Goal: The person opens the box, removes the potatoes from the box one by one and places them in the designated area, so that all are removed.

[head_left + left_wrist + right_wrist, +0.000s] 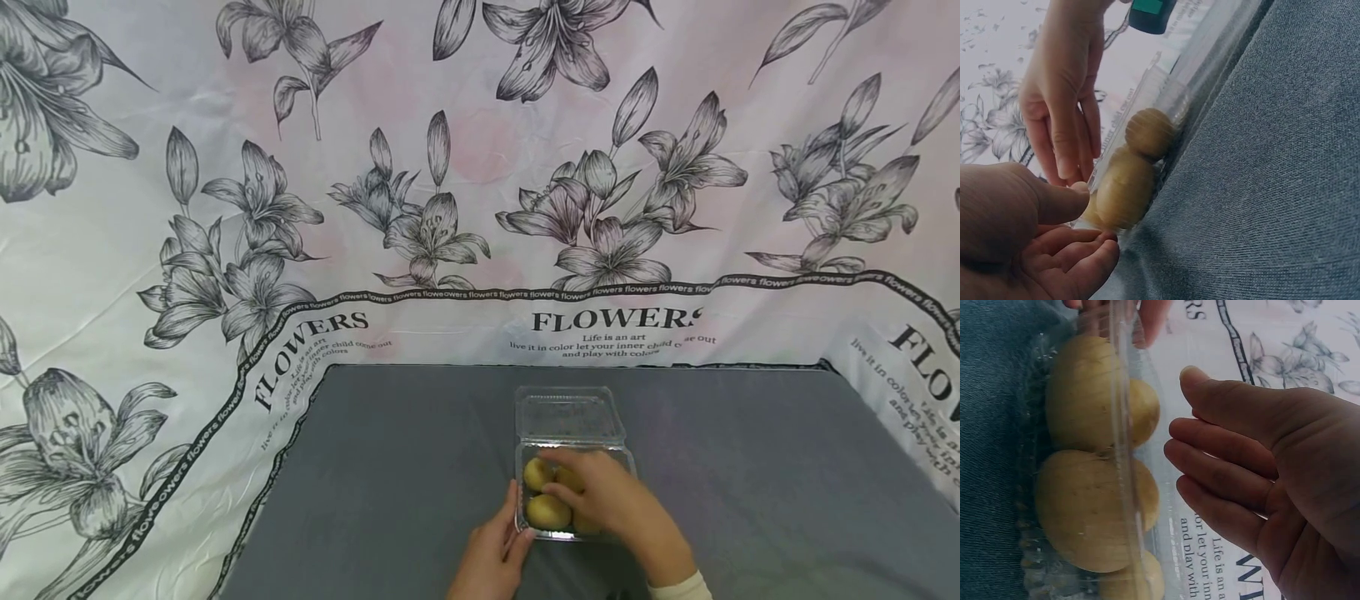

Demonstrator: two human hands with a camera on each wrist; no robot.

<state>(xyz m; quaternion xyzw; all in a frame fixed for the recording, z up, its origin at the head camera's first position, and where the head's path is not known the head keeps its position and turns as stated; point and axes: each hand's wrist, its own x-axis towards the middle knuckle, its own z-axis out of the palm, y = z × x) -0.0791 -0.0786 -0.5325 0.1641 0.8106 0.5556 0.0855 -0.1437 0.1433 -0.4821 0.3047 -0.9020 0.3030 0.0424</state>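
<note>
Head view: left hand (491,550) pinches the corner of a flimsy-looking clear clamshell box (568,417); right hand (607,497), fingers parted and empty, hovers over potatoes (547,513) inside, likely firm and best grasped round the middle.

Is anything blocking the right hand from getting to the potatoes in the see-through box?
No, nothing I can see. The right hand is over the open top of the clear box, above the potatoes. The lid is folded back on the far side, out of the way.
</note>
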